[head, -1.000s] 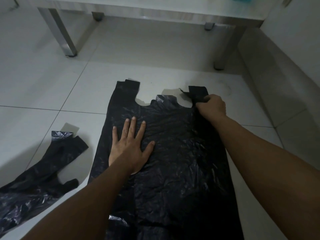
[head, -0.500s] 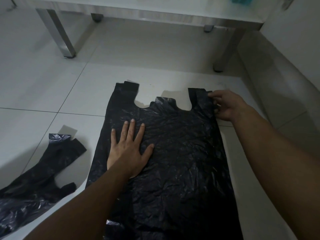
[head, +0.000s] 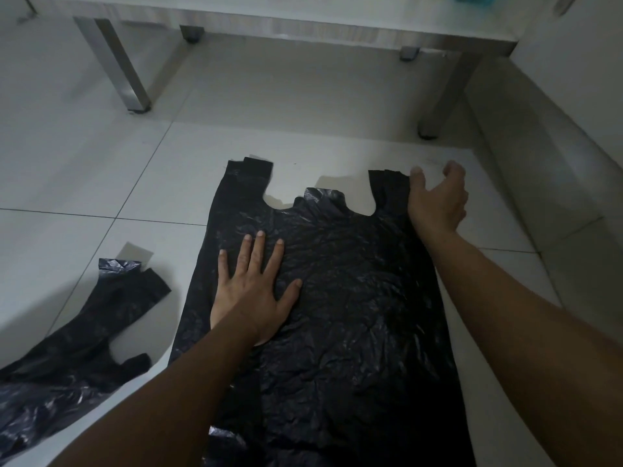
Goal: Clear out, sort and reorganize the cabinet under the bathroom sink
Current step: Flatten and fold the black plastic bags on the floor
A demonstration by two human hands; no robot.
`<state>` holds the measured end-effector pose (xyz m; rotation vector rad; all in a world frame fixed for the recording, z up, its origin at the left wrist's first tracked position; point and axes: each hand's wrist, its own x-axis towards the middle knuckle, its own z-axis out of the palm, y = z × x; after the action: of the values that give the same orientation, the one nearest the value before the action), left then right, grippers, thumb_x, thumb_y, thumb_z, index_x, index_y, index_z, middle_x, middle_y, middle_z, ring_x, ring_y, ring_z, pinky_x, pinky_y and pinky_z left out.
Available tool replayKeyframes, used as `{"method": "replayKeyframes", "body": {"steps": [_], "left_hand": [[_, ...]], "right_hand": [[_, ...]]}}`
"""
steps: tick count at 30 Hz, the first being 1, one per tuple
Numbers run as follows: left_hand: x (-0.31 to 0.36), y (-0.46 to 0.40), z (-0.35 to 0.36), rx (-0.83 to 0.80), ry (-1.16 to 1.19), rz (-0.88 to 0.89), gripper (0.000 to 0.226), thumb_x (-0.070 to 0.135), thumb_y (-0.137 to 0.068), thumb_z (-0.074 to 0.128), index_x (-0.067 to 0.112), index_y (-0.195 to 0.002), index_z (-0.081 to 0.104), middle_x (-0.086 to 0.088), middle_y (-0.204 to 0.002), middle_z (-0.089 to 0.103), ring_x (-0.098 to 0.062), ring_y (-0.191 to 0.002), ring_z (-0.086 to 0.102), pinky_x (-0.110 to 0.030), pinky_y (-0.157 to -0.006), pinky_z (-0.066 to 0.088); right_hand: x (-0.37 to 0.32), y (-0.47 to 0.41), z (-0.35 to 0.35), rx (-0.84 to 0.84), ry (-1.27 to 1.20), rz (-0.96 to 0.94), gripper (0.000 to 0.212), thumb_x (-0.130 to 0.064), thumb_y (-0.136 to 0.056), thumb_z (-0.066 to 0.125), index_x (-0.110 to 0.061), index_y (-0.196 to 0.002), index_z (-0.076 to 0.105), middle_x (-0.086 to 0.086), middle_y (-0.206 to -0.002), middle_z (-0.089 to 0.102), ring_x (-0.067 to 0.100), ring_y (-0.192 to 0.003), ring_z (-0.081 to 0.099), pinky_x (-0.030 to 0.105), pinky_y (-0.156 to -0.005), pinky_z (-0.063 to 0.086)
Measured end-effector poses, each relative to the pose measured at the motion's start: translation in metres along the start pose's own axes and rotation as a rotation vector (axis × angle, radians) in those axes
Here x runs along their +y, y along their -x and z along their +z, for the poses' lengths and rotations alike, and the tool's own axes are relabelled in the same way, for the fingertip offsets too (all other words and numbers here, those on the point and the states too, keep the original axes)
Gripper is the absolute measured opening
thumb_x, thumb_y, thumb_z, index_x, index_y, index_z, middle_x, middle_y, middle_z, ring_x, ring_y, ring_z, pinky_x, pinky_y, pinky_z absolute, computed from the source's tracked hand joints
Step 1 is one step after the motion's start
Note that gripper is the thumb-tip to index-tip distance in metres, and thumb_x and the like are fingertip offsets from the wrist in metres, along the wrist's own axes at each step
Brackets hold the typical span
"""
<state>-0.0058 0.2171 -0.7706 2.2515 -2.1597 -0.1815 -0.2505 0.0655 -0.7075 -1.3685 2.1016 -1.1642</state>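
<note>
Right hand (head: 436,200) released the bag (head: 337,298) handle, grip wide; left hand (head: 253,291) flat; second bag (head: 84,332) beside.

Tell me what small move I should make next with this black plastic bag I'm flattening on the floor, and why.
Probably sweep the right hand down the bag's right edge to smooth it. The left hand already presses the black plastic bag flat on the tiled floor, its handles lie spread, yet the middle looks crinkled.
</note>
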Motion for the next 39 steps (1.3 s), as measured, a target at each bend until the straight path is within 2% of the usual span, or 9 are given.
{"method": "replayKeyframes", "body": {"steps": [4, 8, 12, 16, 20, 28, 31, 35, 39], "left_hand": [[0.001, -0.001, -0.001, 0.002, 0.008, 0.004, 0.078, 0.073, -0.085, -0.003, 0.033, -0.152, -0.014, 0.000, -0.161, -0.020, -0.018, -0.147, -0.021, -0.053, -0.118, -0.010], [0.000, 0.000, -0.001, 0.005, 0.005, 0.002, 0.079, 0.073, -0.085, -0.003, 0.034, -0.152, -0.014, 0.000, -0.161, -0.019, -0.018, -0.147, -0.020, -0.053, -0.118, -0.010], [0.000, 0.000, -0.001, 0.001, 0.002, -0.002, 0.078, 0.073, -0.085, -0.003, 0.034, -0.152, -0.015, 0.000, -0.161, -0.020, -0.018, -0.147, -0.020, -0.053, -0.118, -0.009], [0.000, 0.000, -0.001, -0.006, -0.001, -0.002, 0.077, 0.072, -0.086, -0.001, 0.034, -0.151, -0.016, 0.000, -0.160, -0.021, -0.018, -0.147, -0.021, -0.052, -0.118, -0.010], [0.001, 0.000, -0.002, -0.005, -0.005, -0.006, 0.077, 0.072, -0.088, 0.001, 0.033, -0.151, -0.016, 0.000, -0.160, -0.021, -0.018, -0.147, -0.021, -0.053, -0.118, -0.009], [-0.001, -0.003, -0.012, -0.125, 0.132, 0.001, 0.081, 0.078, -0.085, 0.008, 0.036, -0.153, -0.008, 0.003, -0.160, -0.020, -0.015, -0.146, -0.024, -0.052, -0.117, -0.015], [-0.004, -0.015, -0.038, -0.208, 0.301, -0.051, 0.073, 0.072, -0.090, 0.025, 0.033, -0.152, 0.019, 0.003, -0.163, 0.003, -0.016, -0.149, -0.003, -0.050, -0.119, -0.006], [-0.002, -0.042, -0.057, 0.031, 0.081, 0.054, 0.059, 0.056, -0.094, 0.036, 0.019, -0.140, 0.042, -0.006, -0.149, 0.038, -0.023, -0.140, 0.030, -0.049, -0.119, 0.014], [0.004, -0.074, -0.044, 0.005, 0.050, 0.160, 0.072, 0.057, -0.098, 0.025, 0.014, -0.154, 0.010, -0.009, -0.162, 0.004, -0.023, -0.150, -0.002, -0.048, -0.121, -0.003]], "right_hand": [[0.021, 0.047, 0.000, -0.180, 0.319, -0.384, 0.063, -0.050, -0.096, 0.043, -0.011, -0.145, 0.038, 0.011, -0.155, 0.031, 0.027, -0.143, 0.027, 0.046, -0.117, 0.020], [0.047, 0.051, 0.007, -0.528, 0.754, -0.320, 0.088, -0.074, -0.090, 0.012, -0.017, -0.155, 0.001, 0.007, -0.163, -0.007, 0.028, -0.150, -0.006, 0.057, -0.118, -0.002], [0.046, 0.042, 0.009, -0.447, 0.744, -0.402, 0.091, -0.076, -0.088, 0.008, -0.016, -0.155, -0.007, 0.005, -0.162, -0.013, 0.027, -0.149, -0.012, 0.057, -0.117, -0.006], [0.046, 0.039, 0.012, -0.556, 0.815, -0.361, 0.097, -0.080, -0.083, 0.001, -0.016, -0.155, -0.007, 0.005, -0.163, -0.011, 0.025, -0.149, -0.011, 0.059, -0.117, -0.003], [0.034, 0.064, 0.012, -0.436, 0.732, -0.432, 0.090, -0.074, -0.089, 0.007, -0.014, -0.155, -0.003, 0.007, -0.163, -0.008, 0.027, -0.150, -0.009, 0.058, -0.118, -0.003], [0.052, 0.091, 0.021, -0.478, 0.798, -0.450, 0.085, -0.076, -0.085, -0.003, -0.027, -0.155, -0.006, 0.002, -0.163, -0.008, 0.026, -0.150, -0.008, 0.059, -0.117, -0.002], [0.051, 0.092, 0.021, -0.472, 0.790, -0.458, 0.086, -0.077, -0.084, -0.005, -0.027, -0.155, -0.006, 0.002, -0.163, -0.008, 0.026, -0.150, -0.008, 0.059, -0.117, -0.003], [0.051, 0.092, 0.021, -0.471, 0.812, -0.448, 0.086, -0.077, -0.084, -0.006, -0.028, -0.155, -0.006, 0.002, -0.163, -0.007, 0.026, -0.149, -0.008, 0.060, -0.117, -0.002], [0.051, 0.092, 0.022, -0.459, 0.822, -0.442, 0.086, -0.077, -0.084, -0.005, -0.029, -0.155, -0.005, 0.002, -0.163, -0.007, 0.026, -0.150, -0.008, 0.059, -0.118, -0.001]]}}
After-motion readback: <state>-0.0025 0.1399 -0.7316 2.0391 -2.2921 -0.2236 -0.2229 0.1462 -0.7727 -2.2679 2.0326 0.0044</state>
